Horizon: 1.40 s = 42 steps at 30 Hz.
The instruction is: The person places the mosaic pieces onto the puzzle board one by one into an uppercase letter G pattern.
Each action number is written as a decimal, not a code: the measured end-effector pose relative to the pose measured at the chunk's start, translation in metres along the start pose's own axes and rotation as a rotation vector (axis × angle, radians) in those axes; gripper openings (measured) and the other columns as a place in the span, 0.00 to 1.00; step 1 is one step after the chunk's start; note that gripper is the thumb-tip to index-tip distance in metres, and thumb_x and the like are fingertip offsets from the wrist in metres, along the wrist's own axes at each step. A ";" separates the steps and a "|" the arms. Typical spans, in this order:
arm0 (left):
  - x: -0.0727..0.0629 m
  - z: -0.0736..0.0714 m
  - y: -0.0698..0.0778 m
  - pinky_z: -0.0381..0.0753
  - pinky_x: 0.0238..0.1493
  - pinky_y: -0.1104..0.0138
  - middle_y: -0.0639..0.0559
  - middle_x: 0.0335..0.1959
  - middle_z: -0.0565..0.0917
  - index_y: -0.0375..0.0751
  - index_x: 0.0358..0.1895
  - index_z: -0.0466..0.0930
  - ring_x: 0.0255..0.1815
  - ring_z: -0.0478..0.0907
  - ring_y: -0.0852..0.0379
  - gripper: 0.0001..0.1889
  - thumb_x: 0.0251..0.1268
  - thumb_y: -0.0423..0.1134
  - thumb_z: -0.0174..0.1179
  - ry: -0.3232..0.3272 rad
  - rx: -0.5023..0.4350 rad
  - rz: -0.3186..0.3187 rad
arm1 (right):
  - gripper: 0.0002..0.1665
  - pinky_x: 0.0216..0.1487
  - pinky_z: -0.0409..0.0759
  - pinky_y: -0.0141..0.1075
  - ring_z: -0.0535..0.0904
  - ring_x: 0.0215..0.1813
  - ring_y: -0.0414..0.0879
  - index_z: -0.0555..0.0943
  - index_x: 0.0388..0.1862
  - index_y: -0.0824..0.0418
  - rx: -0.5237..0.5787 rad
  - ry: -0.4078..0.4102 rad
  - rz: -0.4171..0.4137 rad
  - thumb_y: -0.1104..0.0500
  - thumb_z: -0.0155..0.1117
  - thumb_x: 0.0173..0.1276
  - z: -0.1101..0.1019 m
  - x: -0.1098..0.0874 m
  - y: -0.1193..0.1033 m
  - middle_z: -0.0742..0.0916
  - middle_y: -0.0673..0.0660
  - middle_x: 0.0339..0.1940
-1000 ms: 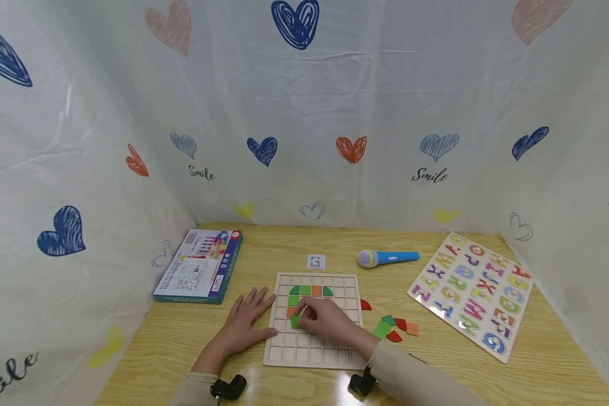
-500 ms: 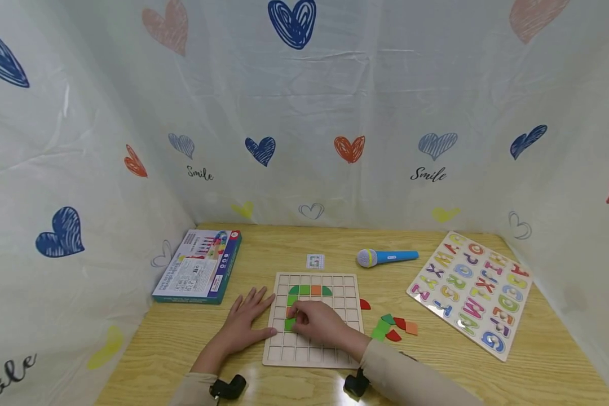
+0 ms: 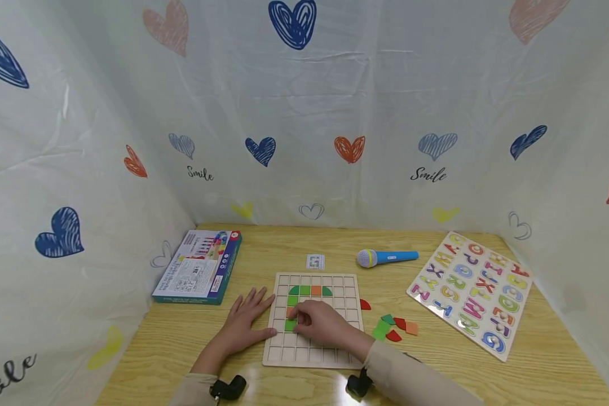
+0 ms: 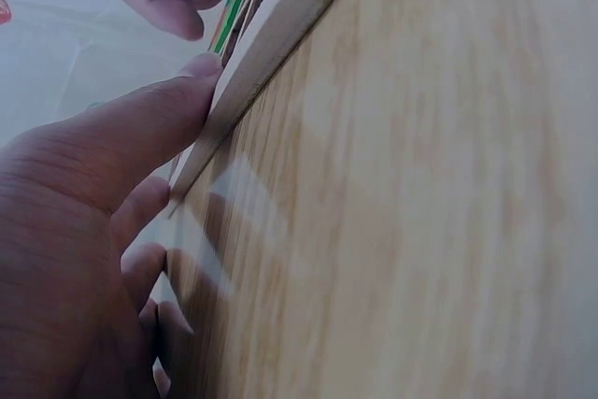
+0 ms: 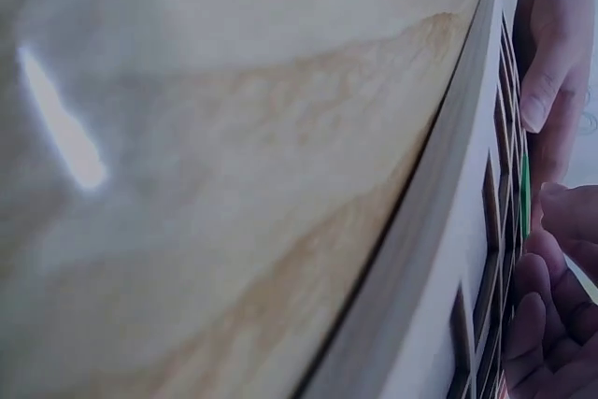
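Observation:
A light wooden grid board point(image 3: 304, 355) lies on the table. Along its upper left, several green and orange tiles point(image 3: 304, 290) sit in its cells. My left hand point(image 3: 246, 318) is spread flat, its thumb against the board's left edge, fingers on the table. Over the board, my right hand point(image 3: 322, 324) has curled fingers, with thumb and fingertips at the right edge of a green square tile point(image 3: 290, 325) lying in a left-hand cell. In the right wrist view those tips close on the green tile point(image 5: 525, 195); their exact contact is partly hidden.
Loose green, red and orange pieces point(image 3: 382, 330) lie right of the board, with a red one point(image 3: 365, 305) at its edge. Behind are a small pattern card point(image 3: 315, 261) and a blue toy microphone point(image 3: 397, 257). A box point(image 3: 198, 265) stands left, an alphabet board point(image 3: 469, 296) right.
My right hand has shifted slightly left and the green square tile has come down flat into its cell; over the last half second it has barely moved. The left hand stays still.

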<state>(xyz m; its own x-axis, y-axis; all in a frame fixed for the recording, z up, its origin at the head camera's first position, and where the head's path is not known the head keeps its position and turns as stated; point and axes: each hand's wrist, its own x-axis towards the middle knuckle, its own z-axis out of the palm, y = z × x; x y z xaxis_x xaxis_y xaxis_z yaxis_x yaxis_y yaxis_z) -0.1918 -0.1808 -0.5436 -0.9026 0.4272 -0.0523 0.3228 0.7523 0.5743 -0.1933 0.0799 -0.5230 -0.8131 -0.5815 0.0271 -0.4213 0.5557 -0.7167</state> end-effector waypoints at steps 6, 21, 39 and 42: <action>0.001 0.001 0.001 0.31 0.80 0.45 0.48 0.83 0.52 0.53 0.80 0.62 0.84 0.40 0.42 0.43 0.64 0.63 0.65 0.005 0.004 -0.007 | 0.09 0.34 0.76 0.28 0.74 0.32 0.33 0.86 0.49 0.51 0.035 0.011 -0.015 0.59 0.67 0.72 -0.009 -0.009 0.010 0.80 0.39 0.30; 0.001 0.001 0.000 0.30 0.80 0.46 0.48 0.83 0.51 0.52 0.80 0.62 0.84 0.39 0.43 0.44 0.64 0.63 0.65 -0.006 -0.001 -0.012 | 0.08 0.37 0.77 0.31 0.75 0.34 0.36 0.86 0.50 0.54 0.034 0.092 0.070 0.59 0.64 0.74 -0.043 -0.047 0.039 0.81 0.42 0.33; 0.000 -0.001 0.003 0.30 0.80 0.45 0.47 0.83 0.51 0.51 0.80 0.61 0.84 0.39 0.42 0.44 0.64 0.62 0.65 -0.012 0.002 -0.005 | 0.11 0.37 0.79 0.31 0.77 0.37 0.34 0.85 0.51 0.56 -0.007 0.195 0.134 0.60 0.67 0.72 -0.086 -0.109 0.088 0.83 0.43 0.36; 0.001 0.000 0.002 0.29 0.80 0.46 0.48 0.84 0.50 0.52 0.80 0.60 0.84 0.38 0.43 0.44 0.65 0.62 0.64 -0.018 0.001 -0.008 | 0.11 0.38 0.80 0.31 0.78 0.38 0.34 0.85 0.52 0.57 0.008 0.199 0.142 0.61 0.67 0.72 -0.089 -0.116 0.091 0.85 0.44 0.38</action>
<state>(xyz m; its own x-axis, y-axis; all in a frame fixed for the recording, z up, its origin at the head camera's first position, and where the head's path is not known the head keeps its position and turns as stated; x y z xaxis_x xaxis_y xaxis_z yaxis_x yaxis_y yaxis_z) -0.1919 -0.1794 -0.5425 -0.8998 0.4305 -0.0714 0.3161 0.7559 0.5734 -0.1735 0.2509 -0.5293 -0.9275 -0.3687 0.0622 -0.2946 0.6181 -0.7288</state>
